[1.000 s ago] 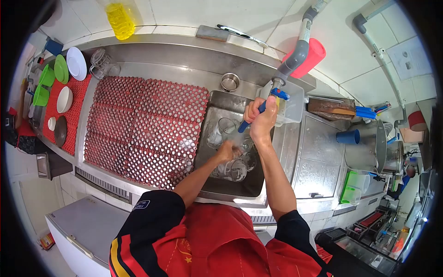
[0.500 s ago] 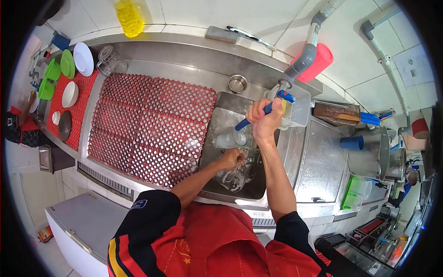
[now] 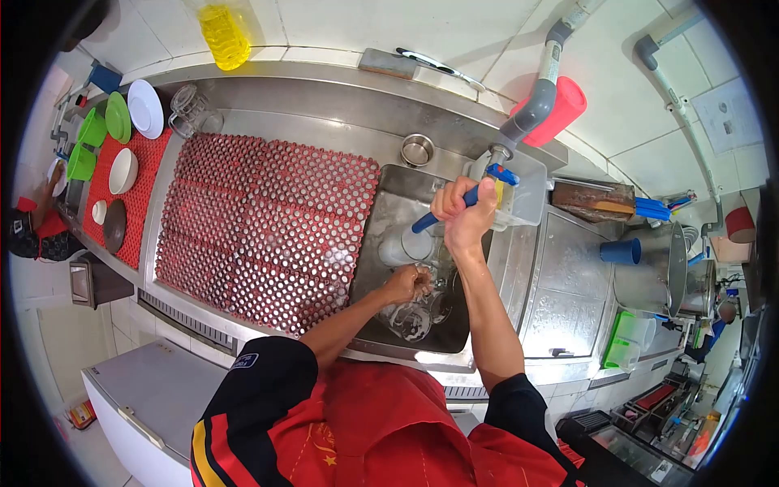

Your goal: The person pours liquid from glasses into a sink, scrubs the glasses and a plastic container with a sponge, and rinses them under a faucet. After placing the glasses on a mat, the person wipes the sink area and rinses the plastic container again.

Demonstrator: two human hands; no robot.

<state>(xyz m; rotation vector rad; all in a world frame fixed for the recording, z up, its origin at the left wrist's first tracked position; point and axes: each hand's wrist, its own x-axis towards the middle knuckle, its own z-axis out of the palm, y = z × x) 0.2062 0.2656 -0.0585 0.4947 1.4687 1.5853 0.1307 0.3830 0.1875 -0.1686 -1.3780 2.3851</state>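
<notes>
My right hand [image 3: 465,213] is closed around a blue hose [image 3: 428,221] that hangs from the grey pipe's tap [image 3: 501,173]. Its end points down into the metal sink [image 3: 375,321], at a whitish, cloudy glass [image 3: 399,246]. Low in the sink, my left hand [image 3: 408,284] has its fingers curled together, wet, just below that glass. Whatever lies in those fingers is hidden by glare and water. Clear glass mugs [image 3: 412,321] lie on the sink floor beside and below my left hand.
A red perforated mat [image 3: 268,219] covers the counter left of the sink. A small metal bowl [image 3: 417,149] stands behind the sink, and a clear plastic tub [image 3: 526,195] at its back right. Plates, bowls and a glass pitcher [image 3: 188,105] stand left. Another person [image 3: 39,223] is at far left.
My left hand has stayed nearly in place, its fingers shifting slightly. The whitish glass under the hose looks a little more upright. My right hand keeps its hold on the hose.
</notes>
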